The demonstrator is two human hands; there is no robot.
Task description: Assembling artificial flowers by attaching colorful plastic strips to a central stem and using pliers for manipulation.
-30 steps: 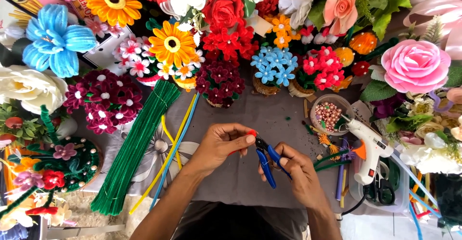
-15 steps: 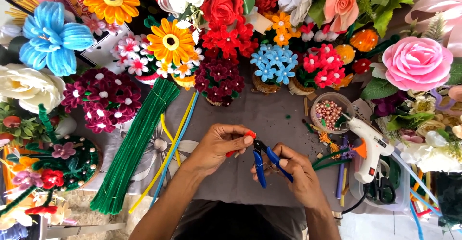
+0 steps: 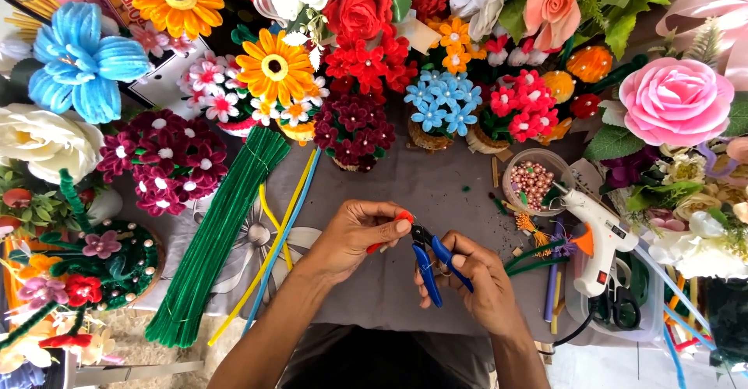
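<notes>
My left hand (image 3: pixel 354 237) is pinched shut on a short red pipe cleaner piece (image 3: pixel 389 233), thumb and forefinger at its upper end, the lower bit poking out under the palm. My right hand (image 3: pixel 475 284) is wrapped around the blue-handled pliers (image 3: pixel 432 260), the handles drawn fairly close; the dark nose points up-left and sits right at the red piece, just below my left fingertips. Both hands are close together over the grey table cloth (image 3: pixel 436 190), front centre. I read this as a cut or bend on the red piece, tool tip lined up but whether it has bitten I cannot tell, too small. A cut would need a steady pinch on the left and a firm squeeze on the handles, tip square to the wire. Around: green pipe cleaner bundle (image 3: pixel 214 241) well to the left, yellow and blue stems beside it, bowl of pink beads (image 3: pixel 532 182) and white glue gun (image 3: pixel 596 229) to the right, finished flowers banked along the far edge.
</notes>
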